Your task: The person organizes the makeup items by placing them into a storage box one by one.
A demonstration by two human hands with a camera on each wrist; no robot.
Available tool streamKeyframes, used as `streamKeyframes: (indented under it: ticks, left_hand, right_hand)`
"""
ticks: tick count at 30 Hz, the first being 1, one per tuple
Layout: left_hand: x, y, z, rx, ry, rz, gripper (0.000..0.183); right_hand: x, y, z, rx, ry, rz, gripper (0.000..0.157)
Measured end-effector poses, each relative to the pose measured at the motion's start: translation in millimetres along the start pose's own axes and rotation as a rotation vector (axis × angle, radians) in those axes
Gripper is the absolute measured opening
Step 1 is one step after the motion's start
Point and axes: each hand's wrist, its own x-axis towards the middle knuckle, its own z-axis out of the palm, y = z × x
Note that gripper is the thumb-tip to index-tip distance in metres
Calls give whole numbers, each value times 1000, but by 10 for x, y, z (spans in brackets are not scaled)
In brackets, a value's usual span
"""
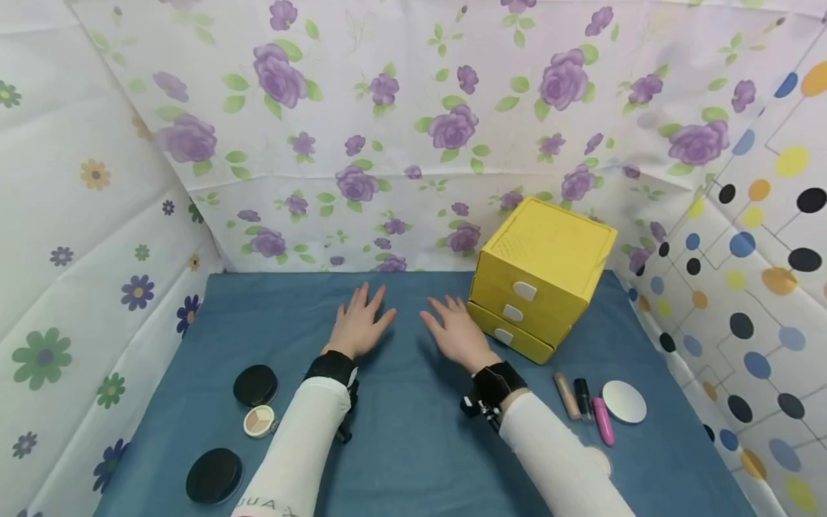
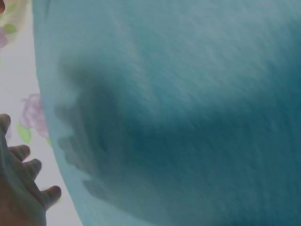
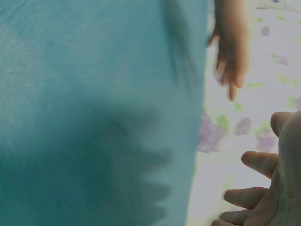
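Note:
My left hand [image 1: 357, 327] hovers over the blue cloth, its fingers spread and holding nothing. The right hand [image 1: 459, 336] is held the same way, just left of a yellow box of drawers [image 1: 536, 273] with white pull tabs. In the left wrist view, the fingers of the left hand [image 2: 23, 183] show at the lower left, with a hand's shadow on the cloth. The right wrist view has the right hand [image 3: 263, 188] at its lower right edge, and the other hand above it. The bottom drawer [image 1: 510, 334] juts out slightly beyond those above.
Left of the left arm lie two black round compacts [image 1: 255, 385] and a small three-colour palette [image 1: 259, 421]. Right of the right arm are a beige tube [image 1: 567, 396], a black-capped tube [image 1: 583, 399], a pink tube [image 1: 604, 421] and a white disc [image 1: 624, 401]. Patterned curtains [image 1: 388, 143] surround the table.

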Motion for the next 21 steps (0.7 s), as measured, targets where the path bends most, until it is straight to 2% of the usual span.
streamKeyframes:
  ticks: [4,9,13,17,21]
  left_hand:
    - [52,81,-27,-113,26,1,70]
    - [74,224,-112,-274,39,3,67]
    - [77,386,-197,-490,35,-2,62]
    - [81,607,-269,-737,16,-40,55]
    - [97,848,-304,-957,-14,-83,49]
  right_hand:
    - [-111,17,-263,58,18,-32,58]
    - [-297,26,-578,191,19,-65,49]
    - [-448,57,-750,229,6,-130,46]
    - [-620,119,-889,230,13,-221,42]
    - [-855,145,-1070,272,77,-291,35]
